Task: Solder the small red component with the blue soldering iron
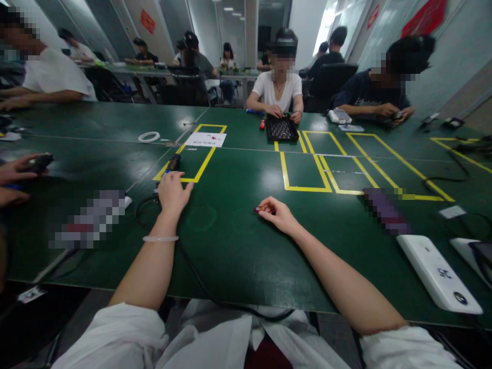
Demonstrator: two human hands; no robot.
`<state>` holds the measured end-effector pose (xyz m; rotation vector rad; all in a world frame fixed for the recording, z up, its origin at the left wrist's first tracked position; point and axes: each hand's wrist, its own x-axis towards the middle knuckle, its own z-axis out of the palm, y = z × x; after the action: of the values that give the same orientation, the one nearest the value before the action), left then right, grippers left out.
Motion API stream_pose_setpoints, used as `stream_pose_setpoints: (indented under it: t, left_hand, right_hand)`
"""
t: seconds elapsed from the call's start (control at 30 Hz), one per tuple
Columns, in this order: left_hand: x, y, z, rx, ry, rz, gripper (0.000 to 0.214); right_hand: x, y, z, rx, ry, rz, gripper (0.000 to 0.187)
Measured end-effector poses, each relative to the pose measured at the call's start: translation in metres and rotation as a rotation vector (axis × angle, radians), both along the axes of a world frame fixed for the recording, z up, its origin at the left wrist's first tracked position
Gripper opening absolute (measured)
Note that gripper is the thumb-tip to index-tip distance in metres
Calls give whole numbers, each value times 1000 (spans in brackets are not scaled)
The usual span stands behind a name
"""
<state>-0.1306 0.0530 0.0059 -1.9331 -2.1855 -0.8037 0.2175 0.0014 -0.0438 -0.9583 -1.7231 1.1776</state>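
Observation:
My left hand (175, 193) reaches over a black cylindrical tool (174, 163) lying inside a yellow-taped rectangle. Its fingertips are at the tool's near end, with the thumb spread away to the right; I cannot tell how firmly they touch. Just above the green table, my right hand (277, 214) is closed in a pinch on a small red-and-orange piece (258, 209), whose exact kind is too small to make out. A black cable (196, 271) runs from beside my left wrist toward the table's front edge.
A white sheet (205, 139) and a white tape ring (148, 137) lie ahead. Across the table a person works at a black tray (282, 128) beside a red-handled tool (262, 124). A white power bank (438, 274) is at right; a blurred phone (92, 218) at left.

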Motion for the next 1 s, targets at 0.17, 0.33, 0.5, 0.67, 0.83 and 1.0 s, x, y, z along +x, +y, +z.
stream_pose_setpoints:
  t: [0.17, 0.33, 0.5, 0.67, 0.83, 1.0]
  left_hand:
    - [-46, -1, -5, -160, 5, 301, 66]
    - [-57, 4, -5, -353, 43, 329, 61]
    - [-44, 5, 0, -367, 74, 310, 60]
    - [-8, 1, 1, -319, 152, 282, 62]
    - [41, -7, -2, -258, 284, 129, 58]
    - [91, -23, -4, -250, 319, -56, 52]
  right_hand:
    - [-1, 0, 0, -3, -15, 2, 23]
    - [-1, -2, 5, -1, -23, 1, 22]
    - [-2, -3, 7, 8, -48, 0, 22]
    - [-4, -3, 8, 15, -58, -3, 21]
    - [-4, -3, 8, 22, -64, -12, 22]
    - [-4, 0, 7, 93, -123, -77, 19]
